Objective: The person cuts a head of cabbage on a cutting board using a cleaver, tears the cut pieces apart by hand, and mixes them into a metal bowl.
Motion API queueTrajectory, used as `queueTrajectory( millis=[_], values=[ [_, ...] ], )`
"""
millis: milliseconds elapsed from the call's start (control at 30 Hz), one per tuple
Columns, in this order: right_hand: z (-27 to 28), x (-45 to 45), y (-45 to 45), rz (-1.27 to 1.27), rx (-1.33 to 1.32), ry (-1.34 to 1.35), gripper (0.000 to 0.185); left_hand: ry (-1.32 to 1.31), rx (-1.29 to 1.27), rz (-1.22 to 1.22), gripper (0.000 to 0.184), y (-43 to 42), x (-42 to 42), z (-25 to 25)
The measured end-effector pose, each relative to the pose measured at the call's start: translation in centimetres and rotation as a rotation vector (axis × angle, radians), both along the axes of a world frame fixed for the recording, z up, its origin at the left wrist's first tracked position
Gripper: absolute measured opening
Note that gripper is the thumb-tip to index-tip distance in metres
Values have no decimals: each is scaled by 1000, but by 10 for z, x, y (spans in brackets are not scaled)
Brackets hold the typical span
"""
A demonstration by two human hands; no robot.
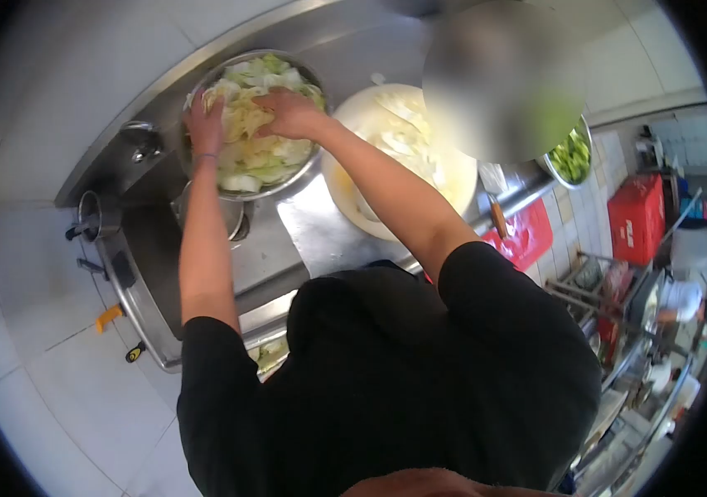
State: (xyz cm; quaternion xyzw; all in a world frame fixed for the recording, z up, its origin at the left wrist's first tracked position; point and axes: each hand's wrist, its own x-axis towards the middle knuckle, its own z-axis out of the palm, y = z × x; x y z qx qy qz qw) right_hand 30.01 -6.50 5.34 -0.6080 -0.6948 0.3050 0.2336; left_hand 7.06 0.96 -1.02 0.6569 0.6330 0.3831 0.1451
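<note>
A round metal bowl [247,196] heaped with cut cabbage [247,116] sits at the sink's back edge. At the bowl's left side, my left hand [205,126] rests on the cabbage with its fingers apart. My right hand [291,114] lies over the right part of the heap, fingers spread and their tips partly among the pieces. To the right, a round pale cutting board [349,203] carries more sliced cabbage [407,137], partly behind my right forearm.
A knife with a wooden handle [498,217] lies right of the board, above a red plastic item [527,236]. Farther right stands a bowl of chopped greens [571,157]. The sink basin [154,240] and a small metal pot [98,217] are at left. A blurred patch hides the upper right.
</note>
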Motion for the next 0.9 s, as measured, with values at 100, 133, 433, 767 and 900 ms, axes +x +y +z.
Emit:
queueTrajectory(
  millis=[100,133,433,767,900],
  values=[
    [4,59,-20,86,31,127,66,133,-406,-188,69,0,-10,1],
    [8,88,-26,67,-66,214,65,254,-371,-198,68,1,-14,1],
    [-74,222,-95,129,-74,-263,81,122,-483,-864,86,-99,181,49],
    [-91,198,-217,-360,303,-107,70,408,-739,-978,80,-147,286,21],
    [-123,173,-183,-786,368,406,39,-303,-942,-885,54,-139,322,-26]
  ],
)
